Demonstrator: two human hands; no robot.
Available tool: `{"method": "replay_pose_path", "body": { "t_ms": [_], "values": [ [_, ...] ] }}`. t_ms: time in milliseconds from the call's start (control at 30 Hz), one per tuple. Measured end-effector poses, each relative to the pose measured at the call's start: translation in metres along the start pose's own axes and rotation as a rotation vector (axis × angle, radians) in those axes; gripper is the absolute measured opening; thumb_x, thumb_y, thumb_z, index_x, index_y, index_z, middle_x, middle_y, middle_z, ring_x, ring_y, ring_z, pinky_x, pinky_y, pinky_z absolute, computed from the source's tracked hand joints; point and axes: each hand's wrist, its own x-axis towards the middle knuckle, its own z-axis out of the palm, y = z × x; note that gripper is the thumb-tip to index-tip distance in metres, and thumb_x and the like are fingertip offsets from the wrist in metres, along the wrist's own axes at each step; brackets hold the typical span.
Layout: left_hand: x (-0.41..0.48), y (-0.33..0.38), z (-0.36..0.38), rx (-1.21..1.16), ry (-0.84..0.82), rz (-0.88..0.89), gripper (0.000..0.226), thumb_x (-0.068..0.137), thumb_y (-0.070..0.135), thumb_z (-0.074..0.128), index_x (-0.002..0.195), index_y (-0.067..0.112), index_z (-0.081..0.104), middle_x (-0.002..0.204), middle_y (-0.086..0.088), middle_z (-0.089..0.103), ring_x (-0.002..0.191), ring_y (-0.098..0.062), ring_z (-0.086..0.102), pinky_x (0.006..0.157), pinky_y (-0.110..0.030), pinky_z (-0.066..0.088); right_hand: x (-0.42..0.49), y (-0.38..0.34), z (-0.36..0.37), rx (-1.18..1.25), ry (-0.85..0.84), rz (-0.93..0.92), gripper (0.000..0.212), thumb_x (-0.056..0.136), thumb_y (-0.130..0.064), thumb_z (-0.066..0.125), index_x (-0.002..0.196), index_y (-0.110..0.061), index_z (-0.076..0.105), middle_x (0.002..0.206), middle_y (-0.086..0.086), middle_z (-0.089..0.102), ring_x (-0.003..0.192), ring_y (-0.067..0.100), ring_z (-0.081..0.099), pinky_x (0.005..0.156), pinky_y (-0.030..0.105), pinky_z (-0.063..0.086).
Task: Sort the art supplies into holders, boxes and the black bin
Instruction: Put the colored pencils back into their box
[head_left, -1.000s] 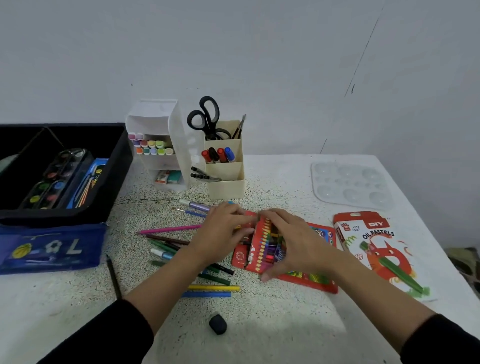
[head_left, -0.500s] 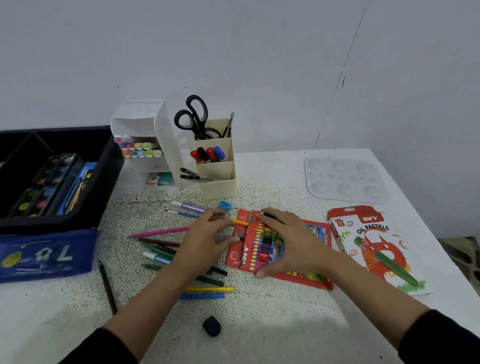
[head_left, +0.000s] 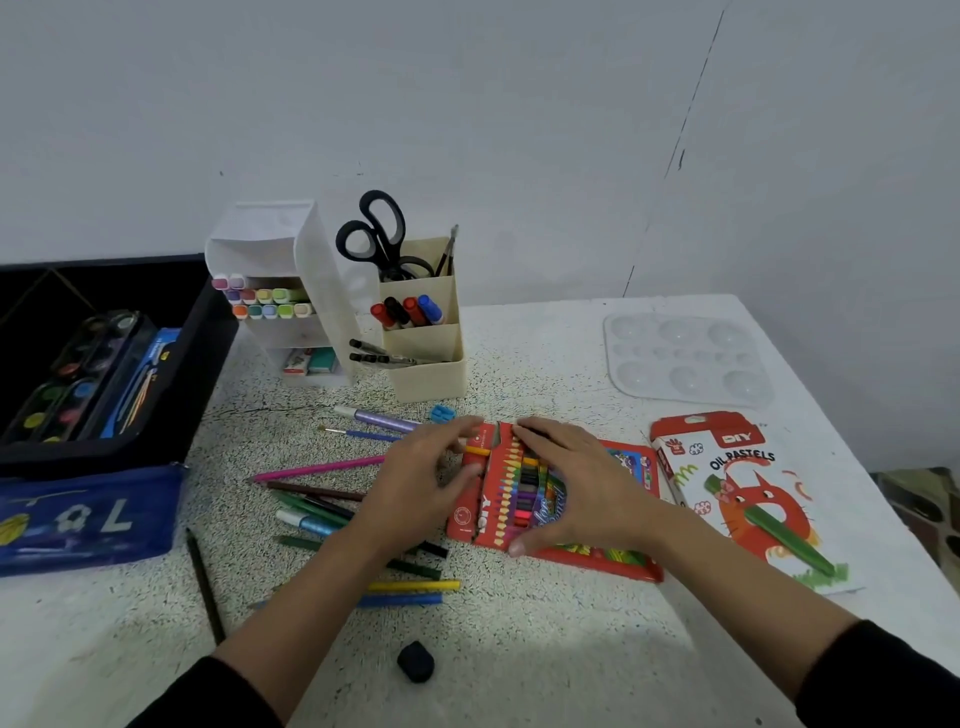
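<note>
My left grip (head_left: 427, 475) pinches an orange pencil (head_left: 478, 451). My right grip (head_left: 576, 480) presses flat, fingers straight, on the red pencil box (head_left: 467, 519) mid-table. I would slide the pencil level toward 3 o'clock.

left grip (head_left: 431, 480) pinches orange pencil (head_left: 480, 451) | right grip (head_left: 576, 480) presses pencil box (head_left: 466, 515)

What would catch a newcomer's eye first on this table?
Both hands meet mid-table on the open red pencil box: the right hand lies across it, and the left hand pinches an orange pencil at its left edge. Loose coloured pencils fan out to the left. Behind, black scissors stick up from the cream holder.
</note>
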Motion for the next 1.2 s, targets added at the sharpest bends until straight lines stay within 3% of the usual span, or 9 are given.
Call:
{"method": "replay_pose_path", "body": {
  "t_ms": [100, 233, 400, 600, 800, 900, 1067, 1200],
  "values": [
    [0.003, -0.013, -0.009, 0.105, -0.001, -0.023, 0.037, 0.096, 0.029, 0.066, 0.132, 0.021, 0.064, 0.118, 0.011, 0.053, 0.109, -0.007, 0.051, 0.093, -0.028, 0.049, 0.000, 0.004, -0.001, 0.011, 0.025, 0.028, 0.124, 0.060, -0.088, 0.066, 0.159, -0.031, 0.016, 0.164, -0.015, 0.013, 0.149, 0.008, 0.015, 0.124, 0.040, 0.019],
    [0.009, -0.017, -0.009, 0.163, -0.047, -0.021, 0.025, 0.095, 0.028, 0.066, 0.117, 0.020, 0.073, 0.107, 0.006, 0.064, 0.102, -0.009, 0.052, 0.091, -0.034, 0.048, -0.001, 0.002, 0.002, -0.108, 0.047, -0.039, 0.129, 0.058, -0.095, 0.058, 0.159, -0.027, 0.017, 0.164, -0.010, 0.015, 0.151, 0.011, 0.013, 0.126, 0.040, 0.004],
    [0.017, 0.002, 0.004, 0.142, -0.089, 0.064, 0.019, 0.096, 0.024, 0.066, 0.108, 0.016, 0.077, 0.098, 0.002, 0.069, 0.094, -0.012, 0.053, 0.084, -0.029, 0.041, -0.002, 0.001, 0.003, -0.124, 0.065, -0.062, 0.133, 0.057, -0.093, 0.062, 0.160, -0.026, 0.013, 0.164, -0.009, 0.014, 0.151, 0.009, 0.012, 0.123, 0.033, -0.005],
    [0.010, 0.004, -0.005, 0.089, -0.040, 0.017, 0.032, 0.090, 0.024, 0.074, 0.122, 0.019, 0.071, 0.100, 0.010, 0.070, 0.092, -0.008, 0.061, 0.082, -0.025, 0.049, -0.002, 0.004, 0.004, -0.075, 0.073, -0.065, 0.132, 0.057, -0.092, 0.063, 0.160, -0.026, 0.012, 0.165, -0.010, 0.013, 0.151, 0.008, 0.011, 0.122, 0.031, -0.007],
    [0.005, 0.008, 0.001, 0.016, -0.033, -0.062, 0.032, 0.085, 0.020, 0.080, 0.116, 0.022, 0.073, 0.085, 0.024, 0.065, 0.080, 0.013, 0.062, 0.071, -0.003, 0.044, -0.001, 0.006, 0.006, -0.087, 0.076, -0.062, 0.133, 0.056, -0.093, 0.062, 0.160, -0.026, 0.014, 0.165, -0.010, 0.014, 0.150, 0.008, 0.012, 0.123, 0.032, -0.004],
    [0.006, 0.015, 0.005, -0.021, -0.052, -0.030, 0.031, 0.086, 0.014, 0.078, 0.116, 0.022, 0.073, 0.085, 0.026, 0.064, 0.080, 0.019, 0.060, 0.073, 0.001, 0.043, -0.001, 0.006, 0.006, -0.087, 0.083, -0.063, 0.132, 0.056, -0.093, 0.062, 0.160, -0.027, 0.015, 0.164, -0.011, 0.015, 0.149, 0.008, 0.012, 0.122, 0.031, -0.002],
    [-0.003, 0.002, -0.023, 0.021, -0.005, -0.067, 0.023, 0.091, 0.014, 0.072, 0.113, 0.020, 0.073, 0.099, 0.013, 0.069, 0.089, 0.003, 0.062, 0.080, -0.013, 0.049, 0.005, 0.006, 0.007, -0.048, 0.120, -0.037, 0.120, 0.061, -0.091, 0.061, 0.158, -0.031, 0.024, 0.159, -0.016, 0.022, 0.146, 0.007, 0.018, 0.120, 0.029, 0.005],
    [-0.026, -0.041, -0.061, 0.256, 0.068, -0.125, 0.018, 0.090, 0.024, 0.072, 0.108, 0.022, 0.073, 0.095, 0.012, 0.065, 0.089, -0.007, 0.058, 0.085, -0.031, 0.053, 0.011, 0.009, 0.014, 0.007, 0.169, -0.024, 0.103, 0.067, -0.092, 0.053, 0.151, -0.035, 0.038, 0.154, -0.020, 0.034, 0.144, 0.005, 0.025, 0.123, 0.035, 0.016]
  ]
}}
